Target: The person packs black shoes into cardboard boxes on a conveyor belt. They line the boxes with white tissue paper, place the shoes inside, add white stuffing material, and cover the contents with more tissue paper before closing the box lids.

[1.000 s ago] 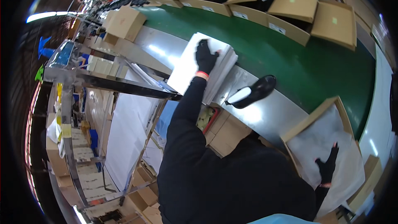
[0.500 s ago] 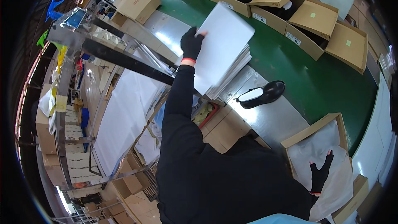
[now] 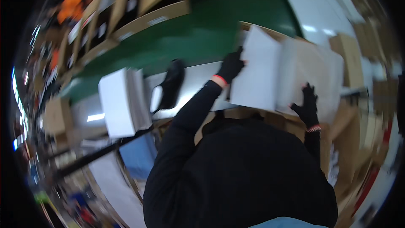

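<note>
My left hand (image 3: 232,65), in a black fingerless glove, grips the left edge of a white paper sheet (image 3: 256,74). The sheet stands over the left part of an open cardboard box (image 3: 270,31), whose far rim shows behind it. Translucent tissue paper (image 3: 325,67) spreads across the box's right side. Against that tissue rests or hovers my right hand (image 3: 308,105), fingers spread; contact is hard to judge through the blur. A black shoe (image 3: 174,85) with a white insert lies left of the box on the metal edge of the bench.
Farther left stands a stack of white sheets (image 3: 120,101). Open cardboard boxes (image 3: 152,19) line the far side of the green bench top (image 3: 206,29). A brown carton (image 3: 57,116) sits at the left, another (image 3: 346,57) right of the tissue. A dark rail (image 3: 90,158) runs at lower left.
My view has swung right. My left hand has carried a white sheet from the stack to the box. My right hand remains by the tissue, fingers apart.
</note>
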### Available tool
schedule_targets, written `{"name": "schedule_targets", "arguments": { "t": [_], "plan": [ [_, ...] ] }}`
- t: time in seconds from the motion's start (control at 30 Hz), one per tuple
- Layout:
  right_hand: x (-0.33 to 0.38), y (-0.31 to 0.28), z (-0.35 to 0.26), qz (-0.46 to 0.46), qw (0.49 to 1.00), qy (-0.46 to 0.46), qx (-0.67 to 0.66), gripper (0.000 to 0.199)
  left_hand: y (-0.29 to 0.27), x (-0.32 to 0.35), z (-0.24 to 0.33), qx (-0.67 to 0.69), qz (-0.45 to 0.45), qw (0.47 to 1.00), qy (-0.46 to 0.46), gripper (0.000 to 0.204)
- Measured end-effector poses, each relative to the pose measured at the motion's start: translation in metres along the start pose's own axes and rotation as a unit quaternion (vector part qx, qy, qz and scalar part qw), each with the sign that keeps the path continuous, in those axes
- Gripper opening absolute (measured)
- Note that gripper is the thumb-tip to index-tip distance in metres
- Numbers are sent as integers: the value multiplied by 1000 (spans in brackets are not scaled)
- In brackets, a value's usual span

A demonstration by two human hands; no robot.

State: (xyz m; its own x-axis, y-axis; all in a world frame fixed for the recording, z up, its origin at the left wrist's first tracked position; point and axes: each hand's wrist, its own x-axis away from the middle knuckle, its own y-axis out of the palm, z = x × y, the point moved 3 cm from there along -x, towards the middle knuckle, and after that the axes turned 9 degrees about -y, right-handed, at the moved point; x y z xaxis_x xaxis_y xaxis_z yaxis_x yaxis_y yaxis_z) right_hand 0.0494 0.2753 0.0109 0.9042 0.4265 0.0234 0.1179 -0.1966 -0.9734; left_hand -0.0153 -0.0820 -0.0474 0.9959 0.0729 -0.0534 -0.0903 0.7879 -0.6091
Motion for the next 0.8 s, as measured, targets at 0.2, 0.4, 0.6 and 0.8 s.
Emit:
{"name": "schedule_targets", "arguments": {
  "t": [0.2, 0.4, 0.6, 0.8],
  "plan": [
    [80, -20, 22, -20, 990, 138, -24, 100, 2, -13, 60, 52, -60, 997, -16, 59],
    [66, -31, 4, 16, 994, 106, -30, 96, 72, -21, 30, -8, -60, 998, -34, 68],
    [88, -7, 37, 39, 992, 110, -40, 87, -23, -3, 65, -180, -51, 982, 17, 85],
    [108, 16, 59, -42, 989, 143, -8, 82, -163, 87, -27, -646, -245, 723, -27, 91]
  ]
}}
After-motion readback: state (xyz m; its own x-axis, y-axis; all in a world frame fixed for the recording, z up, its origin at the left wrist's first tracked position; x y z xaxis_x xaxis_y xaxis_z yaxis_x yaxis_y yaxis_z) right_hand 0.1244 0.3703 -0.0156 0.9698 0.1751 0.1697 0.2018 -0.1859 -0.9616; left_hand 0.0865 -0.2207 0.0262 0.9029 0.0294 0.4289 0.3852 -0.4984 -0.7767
